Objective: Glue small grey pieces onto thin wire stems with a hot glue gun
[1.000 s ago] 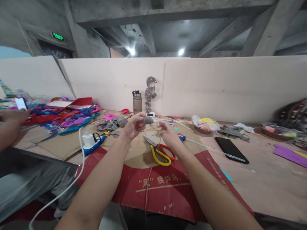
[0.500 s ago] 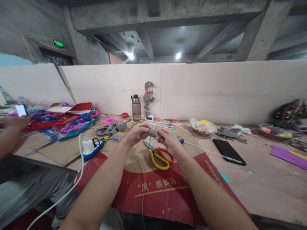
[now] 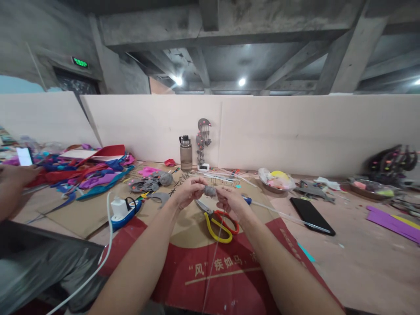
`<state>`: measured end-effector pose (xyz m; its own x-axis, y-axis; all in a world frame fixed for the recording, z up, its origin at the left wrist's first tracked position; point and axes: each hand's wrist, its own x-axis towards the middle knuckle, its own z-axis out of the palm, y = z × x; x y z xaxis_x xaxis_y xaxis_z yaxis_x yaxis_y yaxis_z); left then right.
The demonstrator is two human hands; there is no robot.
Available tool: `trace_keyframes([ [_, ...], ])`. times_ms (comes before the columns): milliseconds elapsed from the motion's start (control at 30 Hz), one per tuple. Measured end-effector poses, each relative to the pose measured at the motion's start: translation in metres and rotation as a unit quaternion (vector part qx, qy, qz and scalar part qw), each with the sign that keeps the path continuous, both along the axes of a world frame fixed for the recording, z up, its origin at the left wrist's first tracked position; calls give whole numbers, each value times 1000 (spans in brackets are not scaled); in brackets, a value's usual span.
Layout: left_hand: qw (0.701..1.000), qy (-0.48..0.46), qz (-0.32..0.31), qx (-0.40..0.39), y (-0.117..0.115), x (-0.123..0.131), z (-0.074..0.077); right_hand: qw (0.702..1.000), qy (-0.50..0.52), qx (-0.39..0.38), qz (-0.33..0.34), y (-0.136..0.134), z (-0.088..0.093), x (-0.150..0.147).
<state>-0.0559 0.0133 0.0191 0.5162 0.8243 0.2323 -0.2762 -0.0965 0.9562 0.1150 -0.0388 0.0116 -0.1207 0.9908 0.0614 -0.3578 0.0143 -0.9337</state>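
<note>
Above the cardboard, my left hand [image 3: 190, 192] pinches one end of a small grey fuzzy roll [image 3: 210, 190], like felt or wound yarn. At its other end, the closed fingers of my right hand [image 3: 232, 202] hold the roll too. A thin pale thread [image 3: 213, 258] hangs from near my right fingers down across the red print toward my lap. Scissors [image 3: 218, 224] with one yellow and one red handle lie just under my hands, blades partly hidden behind them.
A black phone [image 3: 311, 216] and a clear-wrapped bowl [image 3: 276, 181] are on the right. Behind stands a bottle [image 3: 186, 154] beside a hanging grey felt ornament [image 3: 203, 140]. On the left are a blue power strip [image 3: 127, 216], felt scraps [image 3: 98, 168] and another person's hand [image 3: 15, 177].
The thread has swung from hanging below the roll's middle to hanging from my right hand. Both hands still hold the roll, and the head view has tilted slightly upward.
</note>
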Motion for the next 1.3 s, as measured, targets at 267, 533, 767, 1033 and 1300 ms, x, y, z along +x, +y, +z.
trace_keyframes([
  [267,970,-138,177,-96,3,6,3,997,-13,55,-61,-4,2,-1],
  [533,941,-257,68,-209,-1,-6,13,965,69,26,-253,-3,7,10],
  [767,946,-203,179,-179,1,2,9,924,164,144,-313,-25,41,34],
  [1033,909,-302,167,-232,20,-20,15,908,151,197,-339,-76,33,64],
  [1300,959,-218,116,-138,14,-15,9,876,-242,183,-375,-94,36,90],
])
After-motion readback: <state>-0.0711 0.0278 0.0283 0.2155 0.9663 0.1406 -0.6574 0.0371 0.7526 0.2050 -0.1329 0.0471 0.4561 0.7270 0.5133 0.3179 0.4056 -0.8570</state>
